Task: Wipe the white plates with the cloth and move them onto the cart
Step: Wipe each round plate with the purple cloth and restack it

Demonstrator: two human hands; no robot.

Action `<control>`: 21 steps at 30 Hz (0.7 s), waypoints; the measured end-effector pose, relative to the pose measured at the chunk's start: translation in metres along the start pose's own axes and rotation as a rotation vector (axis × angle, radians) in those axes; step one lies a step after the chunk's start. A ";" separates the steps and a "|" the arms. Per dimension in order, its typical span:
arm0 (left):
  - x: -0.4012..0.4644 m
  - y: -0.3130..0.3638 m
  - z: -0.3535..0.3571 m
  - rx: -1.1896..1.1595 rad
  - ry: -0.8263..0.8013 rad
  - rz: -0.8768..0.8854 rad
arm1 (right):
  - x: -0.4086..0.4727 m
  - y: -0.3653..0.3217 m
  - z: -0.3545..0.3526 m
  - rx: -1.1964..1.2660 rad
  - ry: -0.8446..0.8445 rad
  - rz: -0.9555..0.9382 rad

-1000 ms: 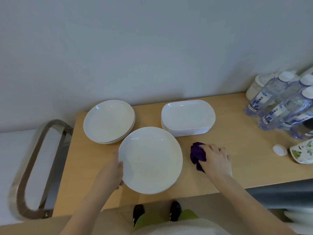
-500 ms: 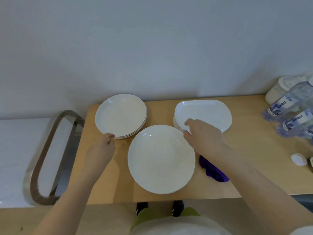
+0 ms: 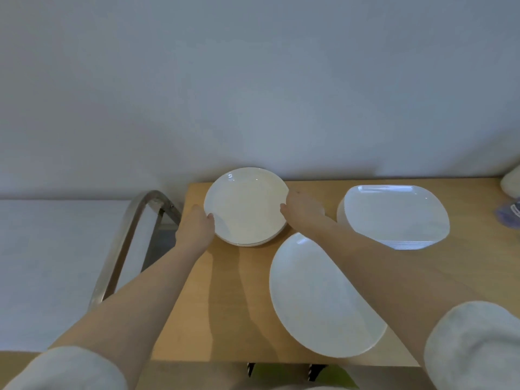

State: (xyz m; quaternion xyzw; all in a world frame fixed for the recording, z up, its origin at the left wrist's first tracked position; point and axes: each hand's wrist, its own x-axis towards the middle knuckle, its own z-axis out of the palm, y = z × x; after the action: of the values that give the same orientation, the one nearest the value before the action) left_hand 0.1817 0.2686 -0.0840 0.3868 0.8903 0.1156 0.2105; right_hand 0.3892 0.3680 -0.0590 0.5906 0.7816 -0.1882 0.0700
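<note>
- The right hand [image 3: 302, 209] has left the purple cloth and crossed to the round plate stack [image 3: 246, 205], upper centre.
- The left hand [image 3: 197, 226] now grips that stack's left rim.

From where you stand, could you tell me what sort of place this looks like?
Probably a dining or catering service area: stacks of white round plates and oblong plates sit on a wooden table, with a metal cart handle alongside.
</note>
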 end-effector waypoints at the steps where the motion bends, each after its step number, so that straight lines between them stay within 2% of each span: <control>1: 0.004 -0.001 -0.001 0.019 -0.009 0.012 | 0.004 0.000 0.003 0.016 -0.021 0.008; 5: 0.018 -0.002 -0.001 0.030 -0.039 0.058 | 0.009 -0.001 0.011 0.070 -0.047 0.021; 14: 0.025 -0.011 0.005 0.030 -0.017 0.159 | 0.009 -0.013 0.011 -0.167 0.008 0.110; 21: 0.018 -0.007 -0.002 0.085 0.023 0.210 | 0.006 -0.010 0.011 -0.034 0.024 0.120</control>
State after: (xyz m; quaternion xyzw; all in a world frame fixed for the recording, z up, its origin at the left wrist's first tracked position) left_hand 0.1654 0.2776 -0.0901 0.4853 0.8513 0.1034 0.1705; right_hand 0.3764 0.3670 -0.0687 0.6374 0.7486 -0.1634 0.0817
